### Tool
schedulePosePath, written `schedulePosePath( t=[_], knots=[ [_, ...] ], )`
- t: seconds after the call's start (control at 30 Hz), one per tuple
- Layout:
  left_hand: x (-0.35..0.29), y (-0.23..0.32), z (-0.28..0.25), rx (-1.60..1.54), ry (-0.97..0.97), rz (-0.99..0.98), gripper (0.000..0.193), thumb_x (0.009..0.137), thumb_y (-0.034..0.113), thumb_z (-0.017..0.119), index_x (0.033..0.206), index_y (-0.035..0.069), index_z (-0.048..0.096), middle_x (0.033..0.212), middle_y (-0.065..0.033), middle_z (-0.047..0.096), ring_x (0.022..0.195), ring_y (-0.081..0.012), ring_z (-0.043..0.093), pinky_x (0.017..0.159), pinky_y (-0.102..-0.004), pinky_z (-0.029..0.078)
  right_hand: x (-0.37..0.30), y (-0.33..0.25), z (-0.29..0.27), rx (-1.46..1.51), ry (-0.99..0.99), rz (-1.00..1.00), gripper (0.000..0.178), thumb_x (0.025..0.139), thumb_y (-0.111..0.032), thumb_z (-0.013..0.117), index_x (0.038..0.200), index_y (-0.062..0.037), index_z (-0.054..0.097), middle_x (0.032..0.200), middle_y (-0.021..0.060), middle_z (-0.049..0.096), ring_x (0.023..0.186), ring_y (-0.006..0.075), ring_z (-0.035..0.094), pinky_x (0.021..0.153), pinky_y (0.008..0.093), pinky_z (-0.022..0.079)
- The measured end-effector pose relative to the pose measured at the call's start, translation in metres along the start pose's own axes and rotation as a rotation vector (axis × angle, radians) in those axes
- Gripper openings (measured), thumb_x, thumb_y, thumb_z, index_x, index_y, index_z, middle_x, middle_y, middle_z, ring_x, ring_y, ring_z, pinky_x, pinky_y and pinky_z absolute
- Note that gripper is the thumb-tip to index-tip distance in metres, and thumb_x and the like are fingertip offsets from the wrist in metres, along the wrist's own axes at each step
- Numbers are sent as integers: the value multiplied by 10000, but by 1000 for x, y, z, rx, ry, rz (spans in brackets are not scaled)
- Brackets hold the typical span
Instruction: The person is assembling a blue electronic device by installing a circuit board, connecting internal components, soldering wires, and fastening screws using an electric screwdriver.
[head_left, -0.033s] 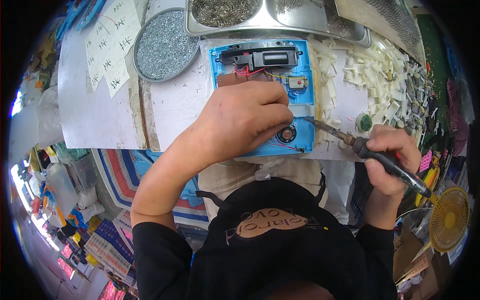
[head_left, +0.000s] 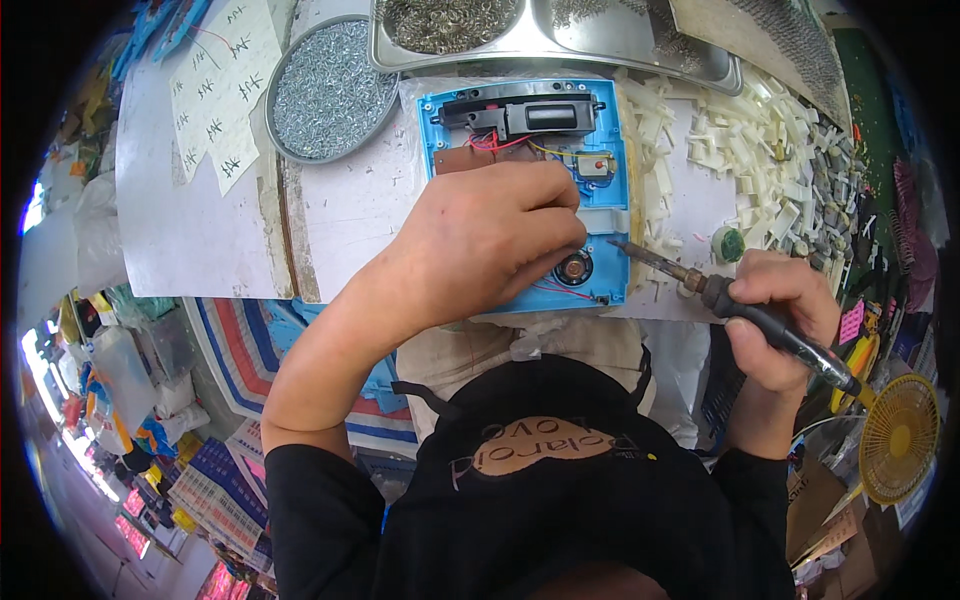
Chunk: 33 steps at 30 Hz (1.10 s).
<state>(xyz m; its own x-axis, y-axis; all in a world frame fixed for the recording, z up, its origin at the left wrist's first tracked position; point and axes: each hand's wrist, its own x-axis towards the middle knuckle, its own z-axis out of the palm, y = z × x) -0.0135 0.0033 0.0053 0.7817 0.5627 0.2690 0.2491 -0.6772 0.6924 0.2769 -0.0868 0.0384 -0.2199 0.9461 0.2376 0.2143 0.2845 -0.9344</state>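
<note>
A light blue plastic casing (head_left: 622, 180) lies open on the table with wires, a black module (head_left: 545, 118), a brown board (head_left: 465, 160), a small motor (head_left: 597, 167) and a round speaker (head_left: 574, 268) inside. My left hand (head_left: 490, 235) rests over its middle, fingers curled and thumb pressed in above the speaker; whatever they pinch is hidden beneath. In my right hand (head_left: 785, 315) is a soldering iron (head_left: 770, 325), gripped by its black handle. The iron's tip points left into the casing's right side, close to a pale crosspiece (head_left: 603, 221).
A grey round tray of screws (head_left: 333, 90) stands at the back left. Behind the casing is a metal tray (head_left: 550, 50) of small springs. White plastic parts (head_left: 750, 150) are heaped to the right, near a green-rimmed round tin (head_left: 727, 243). A yellow fan (head_left: 898, 438) sits at far right.
The soldering iron's tip has shifted very slightly left and down. My left hand and the casing look the same.
</note>
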Motion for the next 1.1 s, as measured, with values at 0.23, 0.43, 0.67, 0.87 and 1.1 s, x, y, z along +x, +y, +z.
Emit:
schedulePosePath(
  t=[0.23,0.43,0.67,0.87,1.1],
  knots=[
    [1,4,0,62,-20,-31,202,729,32,786,882,87,666,985,-47,614,824,-247,667,663,-347,539,3,-3,7,-82,-100,44,265,705,-72,797,944,-9,702,724,73,670,556,141,577,523,262,414],
    [1,3,-2,74,-40,-22,200,730,36,783,882,87,663,1008,-42,614,837,-243,669,670,-342,541,6,0,11,-115,-119,15,261,703,-61,791,947,-27,705,707,59,657,523,142,554,508,265,402],
    [1,4,0,75,-35,-25,205,724,32,783,882,86,663,1012,-45,615,841,-242,671,677,-341,544,8,-2,13,-148,-121,44,254,725,-71,795,959,-28,708,702,49,654,520,123,548,509,264,399],
    [1,3,1,70,-34,-21,202,727,27,778,883,85,662,1010,-48,616,847,-247,673,685,-344,548,1,-12,13,-43,-38,289,263,761,-102,800,976,13,703,729,34,670,557,77,555,533,230,394],
    [-2,3,-3,89,-40,-9,198,730,37,778,882,82,659,1009,-50,621,852,-254,672,692,-354,549,-36,-19,-17,32,191,294,335,757,-100,779,1029,52,657,913,87,672,742,93,602,673,210,432]
  ],
)
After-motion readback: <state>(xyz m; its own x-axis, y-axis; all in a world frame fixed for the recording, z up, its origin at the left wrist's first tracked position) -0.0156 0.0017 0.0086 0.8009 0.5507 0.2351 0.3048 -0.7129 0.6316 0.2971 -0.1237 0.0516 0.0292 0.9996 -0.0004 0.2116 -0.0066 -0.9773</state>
